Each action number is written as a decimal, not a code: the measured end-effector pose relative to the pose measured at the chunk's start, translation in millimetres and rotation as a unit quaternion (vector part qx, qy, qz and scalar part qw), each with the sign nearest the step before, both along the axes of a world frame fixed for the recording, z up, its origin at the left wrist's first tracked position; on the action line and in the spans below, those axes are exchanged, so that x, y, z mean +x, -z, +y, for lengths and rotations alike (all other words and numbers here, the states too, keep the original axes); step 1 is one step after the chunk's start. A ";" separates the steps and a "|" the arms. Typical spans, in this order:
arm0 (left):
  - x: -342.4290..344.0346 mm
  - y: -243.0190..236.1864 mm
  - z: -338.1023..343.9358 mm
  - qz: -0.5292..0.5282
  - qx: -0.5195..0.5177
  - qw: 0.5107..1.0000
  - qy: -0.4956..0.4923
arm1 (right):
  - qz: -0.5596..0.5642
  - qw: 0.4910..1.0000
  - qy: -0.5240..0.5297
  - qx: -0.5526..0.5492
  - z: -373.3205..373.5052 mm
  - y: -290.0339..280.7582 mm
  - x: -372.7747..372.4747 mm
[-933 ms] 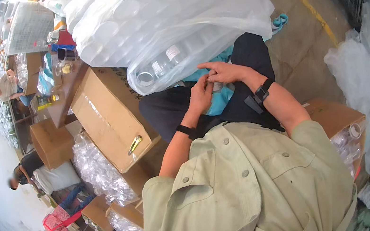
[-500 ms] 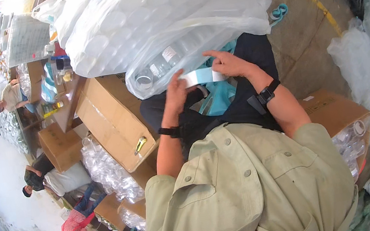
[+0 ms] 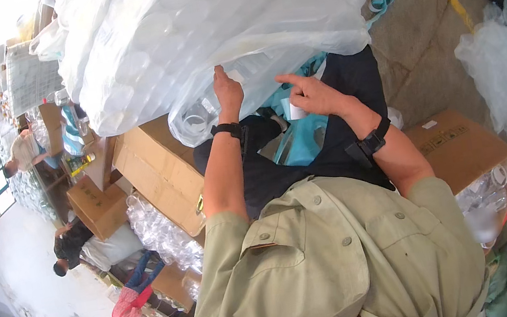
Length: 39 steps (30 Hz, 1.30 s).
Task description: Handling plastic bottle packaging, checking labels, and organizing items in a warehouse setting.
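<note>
My left hand [image 3: 227, 91] is raised against the translucent bag [image 3: 200, 19] full of clear round containers, its fingers close together; what they grip, if anything, I cannot make out. Lower and to the right, my right hand [image 3: 311, 94] is closed on a small white item [image 3: 295, 110], index finger stretched toward the left. Light-blue plastic [image 3: 297, 145] lies between my dark-trousered legs, under that hand. Clear containers with white labels show faintly through the bag's lower fold beside my left hand.
Cardboard boxes [image 3: 157, 173] stand left, with heaped clear containers [image 3: 152, 226]. Another box [image 3: 451, 142] holding containers is right, beside loose plastic sheeting [image 3: 494, 76]. A blue strap [image 3: 381, 1] lies on the floor. Co-workers [image 3: 70, 245] are along the far left.
My left hand has left the white-and-blue item and risen up and left to the bag. My right hand keeps that item, now partly hidden. The bag's fold has shifted left.
</note>
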<state>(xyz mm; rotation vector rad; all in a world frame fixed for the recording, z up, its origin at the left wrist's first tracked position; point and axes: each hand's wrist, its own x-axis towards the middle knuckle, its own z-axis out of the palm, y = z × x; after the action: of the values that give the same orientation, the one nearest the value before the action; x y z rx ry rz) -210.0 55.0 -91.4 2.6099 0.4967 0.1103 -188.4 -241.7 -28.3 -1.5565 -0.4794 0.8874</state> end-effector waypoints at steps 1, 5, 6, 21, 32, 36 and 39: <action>3.2 1.7 -1.7 0.009 0.027 1.000 0.004 | 0.000 1.000 0.003 0.001 -1.0 -0.7 0.6; 9.7 0.6 -10.3 0.014 0.016 1.000 -0.008 | 0.026 0.999 -0.030 -0.011 -4.4 -4.0 7.6; 10.5 0.7 -9.8 0.021 0.026 0.999 -0.009 | 0.018 1.000 -0.026 -0.003 -3.6 -4.2 8.4; 32.0 3.9 -31.2 0.166 0.117 0.978 0.044 | 0.018 0.999 -0.014 0.034 -2.0 -5.6 12.8; 36.3 27.0 -65.0 0.003 -0.004 1.000 -0.030 | 0.022 0.999 -0.012 0.027 -3.5 -2.1 12.0; 31.2 40.0 -54.3 -0.024 -0.010 0.999 -0.039 | 0.019 0.999 -0.019 0.022 0.4 -4.7 13.4; 27.0 48.0 -44.9 -0.017 0.008 0.998 -0.054 | 0.032 0.999 -0.035 0.015 4.1 -13.1 15.6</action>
<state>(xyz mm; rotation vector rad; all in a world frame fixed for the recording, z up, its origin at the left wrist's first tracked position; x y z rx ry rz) -182.9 10.1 -139.4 2.5916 0.6280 0.1961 -172.8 -237.6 -15.1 -1.4879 -0.5016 0.9757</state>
